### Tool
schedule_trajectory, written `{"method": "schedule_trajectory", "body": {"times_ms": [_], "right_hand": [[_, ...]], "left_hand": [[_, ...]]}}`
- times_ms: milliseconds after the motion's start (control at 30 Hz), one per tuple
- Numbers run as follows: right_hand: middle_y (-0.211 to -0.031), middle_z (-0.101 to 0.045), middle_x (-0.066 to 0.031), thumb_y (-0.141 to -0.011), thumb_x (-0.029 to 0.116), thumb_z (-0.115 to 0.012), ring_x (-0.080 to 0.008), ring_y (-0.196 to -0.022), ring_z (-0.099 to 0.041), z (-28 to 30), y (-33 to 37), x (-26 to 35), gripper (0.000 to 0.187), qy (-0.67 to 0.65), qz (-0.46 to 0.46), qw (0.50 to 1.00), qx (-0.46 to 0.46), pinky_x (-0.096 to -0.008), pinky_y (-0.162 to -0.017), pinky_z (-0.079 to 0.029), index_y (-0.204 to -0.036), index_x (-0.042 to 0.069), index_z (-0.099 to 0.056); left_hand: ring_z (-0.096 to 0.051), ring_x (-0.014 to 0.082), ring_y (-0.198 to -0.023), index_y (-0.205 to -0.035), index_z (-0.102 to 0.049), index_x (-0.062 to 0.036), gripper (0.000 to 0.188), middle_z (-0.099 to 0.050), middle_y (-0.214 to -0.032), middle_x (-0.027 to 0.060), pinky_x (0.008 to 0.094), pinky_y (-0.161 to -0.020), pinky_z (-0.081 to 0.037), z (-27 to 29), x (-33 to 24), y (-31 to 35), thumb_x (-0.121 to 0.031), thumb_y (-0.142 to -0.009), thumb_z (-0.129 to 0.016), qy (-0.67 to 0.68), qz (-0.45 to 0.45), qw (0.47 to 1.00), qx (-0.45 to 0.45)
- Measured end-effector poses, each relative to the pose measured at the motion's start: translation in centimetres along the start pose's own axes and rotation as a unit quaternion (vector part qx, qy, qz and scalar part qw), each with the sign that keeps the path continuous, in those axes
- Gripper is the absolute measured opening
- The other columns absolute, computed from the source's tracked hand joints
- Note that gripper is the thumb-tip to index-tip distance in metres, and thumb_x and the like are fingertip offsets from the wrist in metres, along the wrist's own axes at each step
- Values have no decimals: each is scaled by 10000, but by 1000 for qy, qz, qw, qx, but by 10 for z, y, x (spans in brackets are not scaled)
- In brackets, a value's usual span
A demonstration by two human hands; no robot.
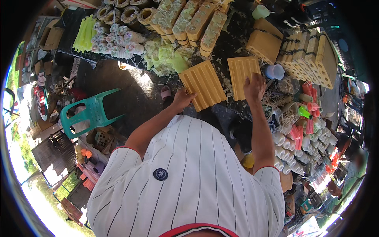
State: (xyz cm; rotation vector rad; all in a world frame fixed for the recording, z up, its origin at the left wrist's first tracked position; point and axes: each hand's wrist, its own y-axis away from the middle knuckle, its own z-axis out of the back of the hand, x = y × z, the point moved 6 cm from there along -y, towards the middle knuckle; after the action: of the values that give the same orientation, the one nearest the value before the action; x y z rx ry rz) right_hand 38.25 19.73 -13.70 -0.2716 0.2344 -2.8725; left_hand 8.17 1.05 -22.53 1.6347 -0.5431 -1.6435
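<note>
My left hand (183, 99) is closed on the lower left edge of a tan grooved block (206, 83), its thumb lying on the face. Parallel channels run along that face, and the block is tilted. A second, similar grooved block (238, 76) is at the right, a narrow gap apart from the first. Around its right edge my right hand (255, 87) is closed, fingers partly over the face. Both blocks are above the dark table (221, 49). The undersides of the blocks are hidden.
Strapped tan blocks (167, 17) and crumpled pale green material (164, 57) lie at the back. More strapped blocks (306, 49), a translucent cup (274, 71) and white cylinders (294, 152) are at the right. A green plastic chair (92, 111) stands at the left.
</note>
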Motion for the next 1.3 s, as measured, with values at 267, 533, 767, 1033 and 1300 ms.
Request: {"method": "schedule_trajectory", "body": {"times_ms": [267,533,767,1033,1300], "right_hand": [[-1098,-701,-236,-965,229,-707,-457,-1012,-674,-63,46,102,338,-164,-13,977,133,-540,-865,-543,-1193,-17,-664],[-1102,-688,-265,-990,210,-636,-448,-1025,-678,-72,55,90,267,-102,-85,973,188,-563,-859,-550,-1132,-15,-652],[-1018,-710,-221,-973,244,-681,-417,-968,-711,-36,49,104,335,-5,-65,984,168,-537,-839,-570,-1202,1,-658],[-924,-746,-188,-949,116,-756,-266,-814,-738,-10,15,267,193,-429,12,875,223,-368,-727,-561,-1070,-32,-744],[-977,-767,-138,-920,96,-746,-299,-877,-741,-31,-123,487,138,-360,244,900,43,-397,-813,-572,-1038,40,-793]], "left_hand": [[-743,426,-910,-1040,-671,64,342,-735,-923,271,497,-776,-583,5,-28,-7,-237,-896,-745,-253,-129,958,-23],[-740,454,-885,-1013,-682,85,380,-720,-878,303,531,-793,-583,0,-52,-43,-275,-915,-752,-407,-223,884,59],[-734,448,-937,-1059,-704,49,455,-738,-947,277,524,-835,-582,37,-98,-26,-374,-906,-773,-435,-222,873,8],[-719,433,-1014,-1074,-748,-30,378,-744,-1062,264,498,-913,-565,238,-42,20,-360,-889,-739,-255,-87,939,-212],[-742,402,-1034,-1126,-733,10,422,-760,-1044,258,448,-893,-574,275,12,49,-327,-880,-793,-250,-39,957,-139]]}}
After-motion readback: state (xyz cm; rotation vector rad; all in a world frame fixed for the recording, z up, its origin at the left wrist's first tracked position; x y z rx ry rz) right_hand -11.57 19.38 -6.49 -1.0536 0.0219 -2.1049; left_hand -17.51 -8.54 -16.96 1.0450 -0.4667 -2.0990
